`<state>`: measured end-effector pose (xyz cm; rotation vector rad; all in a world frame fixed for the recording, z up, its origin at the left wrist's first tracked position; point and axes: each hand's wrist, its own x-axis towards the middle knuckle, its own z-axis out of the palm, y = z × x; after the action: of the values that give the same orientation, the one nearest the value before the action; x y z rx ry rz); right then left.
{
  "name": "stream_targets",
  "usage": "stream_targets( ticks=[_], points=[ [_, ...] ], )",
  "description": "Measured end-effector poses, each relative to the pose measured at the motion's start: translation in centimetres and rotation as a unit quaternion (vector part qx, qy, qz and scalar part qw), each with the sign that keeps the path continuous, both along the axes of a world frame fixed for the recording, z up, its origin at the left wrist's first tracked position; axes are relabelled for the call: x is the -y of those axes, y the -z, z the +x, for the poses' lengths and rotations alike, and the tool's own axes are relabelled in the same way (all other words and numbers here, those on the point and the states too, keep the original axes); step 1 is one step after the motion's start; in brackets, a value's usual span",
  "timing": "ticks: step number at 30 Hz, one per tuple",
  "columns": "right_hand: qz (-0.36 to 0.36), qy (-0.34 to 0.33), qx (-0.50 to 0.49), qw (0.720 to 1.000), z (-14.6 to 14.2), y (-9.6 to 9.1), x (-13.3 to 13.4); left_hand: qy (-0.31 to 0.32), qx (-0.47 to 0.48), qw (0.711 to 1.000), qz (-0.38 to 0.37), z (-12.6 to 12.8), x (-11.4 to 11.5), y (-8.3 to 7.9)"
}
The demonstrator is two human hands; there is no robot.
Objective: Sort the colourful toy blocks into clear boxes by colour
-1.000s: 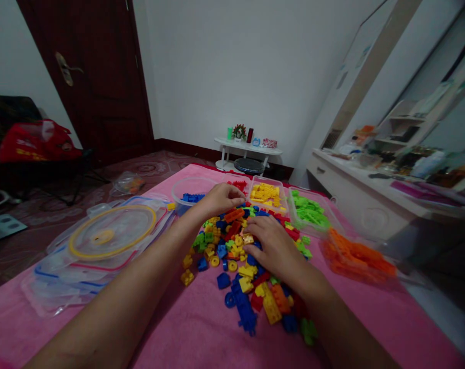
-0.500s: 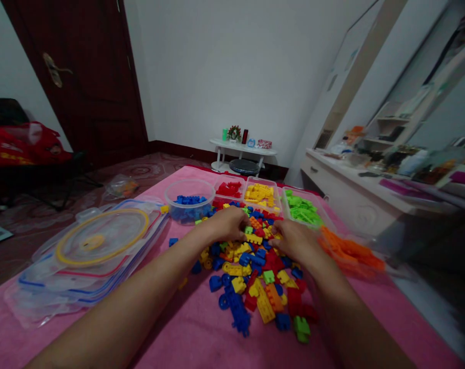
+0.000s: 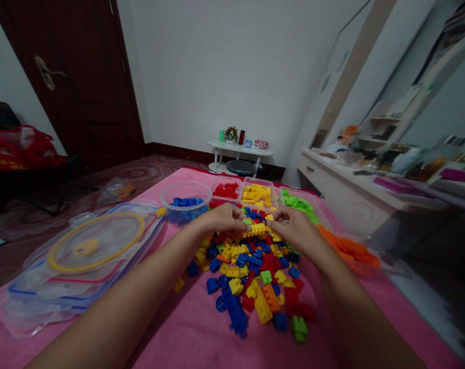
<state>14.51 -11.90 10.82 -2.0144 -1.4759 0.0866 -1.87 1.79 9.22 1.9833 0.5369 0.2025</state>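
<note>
Above the pink cover (image 3: 171, 328) and the mixed brick pile (image 3: 251, 261), beside our right hand (image 3: 294, 223), whose grip we cannot tell, our left hand (image 3: 227, 218) has just lifted its pinched yellow brick (image 3: 257, 229), seemingly singling it out.

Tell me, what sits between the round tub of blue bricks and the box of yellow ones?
In the head view, a clear box of red bricks.

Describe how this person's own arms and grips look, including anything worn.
The left arm and right arm are bare as far as they show: no sleeve, watch, bracelet or cable. Both narrow towards the wrist. The left grip and right grip are human hands without gloves; any small rings or markings would be too blurred to make out.
</note>
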Motion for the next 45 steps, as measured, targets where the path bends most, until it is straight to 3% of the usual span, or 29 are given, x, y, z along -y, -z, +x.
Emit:
stream_targets(
  ticks=[3,5,11,15,20,24,26,29,31,33,36,41,45],
  points=[
    [0.105,-0.037,-0.127,0.986,-1.2,-0.7,-0.1,-0.024,0.024,0.993,-0.117,-0.3,0.2,-0.8],
    [0.109,-0.073,-0.167,0.977,-1.8,-1.0,0.1,-0.026,0.031,0.987,-0.154,-0.4,0.3,-1.0],
    [-0.007,-0.144,-0.022,0.989,-2.7,-0.2,0.1,-0.025,0.017,0.983,-0.179,-0.3,0.2,-0.6],
    [-0.044,-0.110,0.018,0.993,-2.9,0.4,-0.1,-0.044,0.012,0.978,-0.205,0.0,0.3,-0.3],
    [-0.023,-0.065,0.071,0.995,-2.9,0.4,-0.1,-0.013,0.014,0.975,-0.220,0.2,0.4,-0.2],
    [-0.045,-0.057,0.056,0.996,-2.6,0.5,-0.1,-0.075,0.057,0.967,-0.236,0.3,0.0,-0.2],
    [-0.021,-0.064,0.041,0.997,-2.4,0.5,-0.2,-0.101,0.080,0.977,-0.170,0.4,-0.3,0.1],
    [0.023,-0.060,0.018,0.998,-1.7,0.3,-0.3,-0.112,0.107,0.983,0.097,0.6,-0.5,0.7],
    [0.043,-0.056,-0.004,0.998,-1.3,0.1,-0.3,-0.105,0.115,0.948,0.278,0.8,-0.3,1.3],
    [0.054,-0.059,-0.027,0.996,-1.1,0.1,-0.3,-0.094,0.107,0.910,0.390,0.9,0.0,2.0],
    [0.040,-0.076,-0.048,0.995,-1.4,0.4,-0.4,-0.069,0.068,0.883,0.459,1.0,0.5,3.3],
    [-0.020,-0.102,-0.032,0.994,-1.6,1.0,-1.2,-0.053,0.043,0.872,0.484,1.0,0.8,5.3],
    [-0.066,-0.080,-0.008,0.995,1.0,-0.3,-3.8,-0.060,0.044,0.871,0.486,1.0,0.8,5.7]
  ],
)
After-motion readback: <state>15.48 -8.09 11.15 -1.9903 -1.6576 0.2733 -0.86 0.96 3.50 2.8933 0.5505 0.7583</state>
